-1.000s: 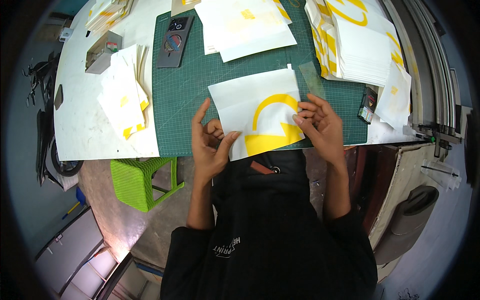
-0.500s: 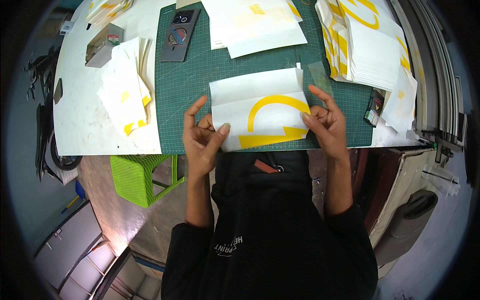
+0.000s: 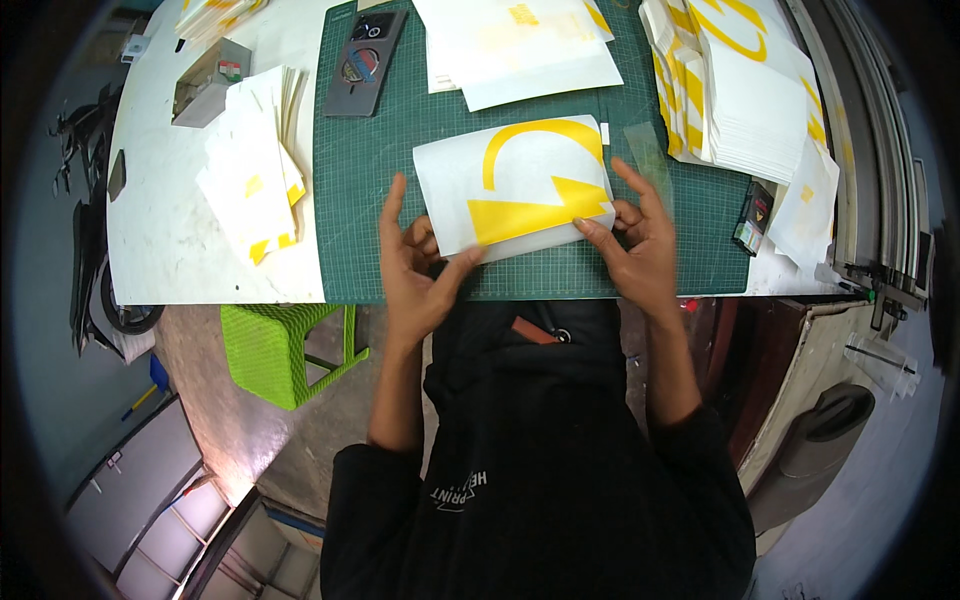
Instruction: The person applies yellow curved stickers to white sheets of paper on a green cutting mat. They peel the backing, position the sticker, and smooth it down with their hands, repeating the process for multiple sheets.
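Note:
A white paper sheet (image 3: 530, 190) with a yellow curve and yellow angular shapes lies over the green cutting mat (image 3: 400, 150), near its front edge. The sheet is bent over, its near edge rolled toward the front. My left hand (image 3: 415, 260) pinches the lower left corner between thumb and fingers, index finger stretched upward. On the other side, my right hand (image 3: 640, 240) holds the right edge, thumb on top of the yellow print and index finger raised. The fingers under the paper are partly hidden.
Loose white sheets (image 3: 540, 60) lie at the mat's far side, beside a dark phone (image 3: 365, 65). A thick stack of folded papers (image 3: 755, 120) stands right, near a small black box (image 3: 750, 217). More folded papers (image 3: 245, 180) and a grey box (image 3: 210, 85) are left.
The sheet's top has turned over and its printed part moved away from me, with the near edge now curled. Both hands shifted slightly inward. My right thumb slid onto the near edge.

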`<control>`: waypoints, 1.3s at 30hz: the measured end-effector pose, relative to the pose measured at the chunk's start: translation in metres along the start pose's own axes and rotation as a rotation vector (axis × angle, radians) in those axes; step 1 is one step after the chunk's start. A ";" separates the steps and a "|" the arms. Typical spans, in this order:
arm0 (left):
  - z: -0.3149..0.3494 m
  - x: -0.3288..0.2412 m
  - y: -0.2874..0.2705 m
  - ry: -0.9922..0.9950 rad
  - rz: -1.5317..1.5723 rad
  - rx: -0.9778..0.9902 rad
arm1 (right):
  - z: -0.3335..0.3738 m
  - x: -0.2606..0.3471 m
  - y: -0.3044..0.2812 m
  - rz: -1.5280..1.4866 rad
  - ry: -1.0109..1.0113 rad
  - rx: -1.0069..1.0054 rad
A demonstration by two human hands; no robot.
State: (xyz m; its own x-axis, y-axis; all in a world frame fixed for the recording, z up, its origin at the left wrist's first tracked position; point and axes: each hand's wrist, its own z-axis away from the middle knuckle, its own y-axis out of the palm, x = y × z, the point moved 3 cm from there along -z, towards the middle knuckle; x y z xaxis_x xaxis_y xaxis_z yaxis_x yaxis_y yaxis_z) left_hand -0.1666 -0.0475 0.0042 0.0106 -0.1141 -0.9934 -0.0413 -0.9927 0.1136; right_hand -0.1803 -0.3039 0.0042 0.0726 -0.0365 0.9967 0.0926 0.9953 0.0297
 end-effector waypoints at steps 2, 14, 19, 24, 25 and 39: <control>-0.001 0.006 -0.002 -0.052 -0.119 -0.066 | 0.000 -0.002 0.001 0.151 -0.045 -0.038; -0.013 0.003 0.008 0.418 -1.002 -0.061 | -0.015 -0.003 0.015 1.142 -0.462 -0.191; -0.016 0.001 0.013 0.470 -1.052 -0.135 | -0.012 0.004 0.023 1.156 -0.675 -0.016; -0.023 -0.009 0.022 0.548 -1.288 0.107 | -0.017 -0.002 0.023 1.116 -0.599 0.121; -0.025 -0.009 0.023 0.551 -1.322 0.149 | -0.018 -0.002 0.023 1.115 -0.587 0.129; -0.017 0.010 0.007 0.675 -1.237 0.443 | 0.015 -0.008 0.033 0.992 -0.619 0.213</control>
State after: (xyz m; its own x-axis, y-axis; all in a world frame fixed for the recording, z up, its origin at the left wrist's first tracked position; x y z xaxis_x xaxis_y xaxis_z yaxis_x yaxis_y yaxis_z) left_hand -0.1501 -0.0562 -0.0048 0.7134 0.6570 -0.2437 0.0468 -0.3917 -0.9189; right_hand -0.1927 -0.2693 -0.0018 -0.4778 0.7504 0.4567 0.0953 0.5611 -0.8222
